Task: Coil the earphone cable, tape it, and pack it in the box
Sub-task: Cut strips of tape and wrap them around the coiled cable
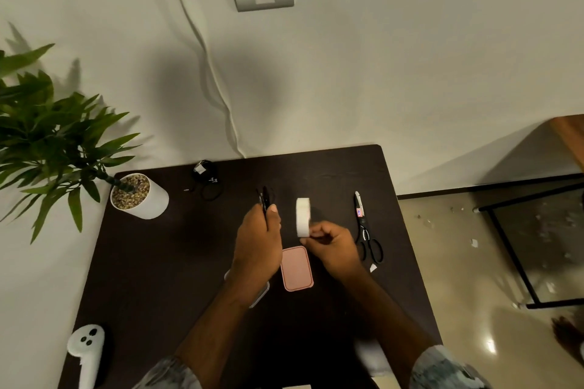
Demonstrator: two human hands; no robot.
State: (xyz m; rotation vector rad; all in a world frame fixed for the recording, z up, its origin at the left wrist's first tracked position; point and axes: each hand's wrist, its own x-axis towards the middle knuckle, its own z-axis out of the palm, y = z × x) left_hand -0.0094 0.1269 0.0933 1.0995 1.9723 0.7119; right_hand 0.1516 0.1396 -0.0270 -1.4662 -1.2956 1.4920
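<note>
Dark worktop (164,278) set against a pale wall; a white cable runs down the wall to its far edge.

Potted plant (139,196) at far-left corner, white pot tilted, pebbles visible on top, leaves spreading left.

Left hand (257,241), mid-worktop: fingers curled around a coiled black earphone cable (264,199); the loops stick out past the fingertips toward the far side. Thumb lies along the top of the bundle.

Right hand (331,243), just right of the left: fingers curled, pinching the near end of a white tape roll (302,217). Roll held upright on edge, above the worktop, between the two hands. Whether a strip is being peeled off cannot be told.

Pink box lid (297,268) lies flat on the worktop below and between the hands. A clear box (260,295) shows only as a corner under the left wrist.

Scissors (366,230), black handles, lie right of the right hand, blades pointing far, closed.

Second black cable bundle (207,181) with a small white tag, far side, near the pot.

White controller-shaped device (87,347) at near-left corner.

Small white scrap (373,268) near the scissor handles.
</note>
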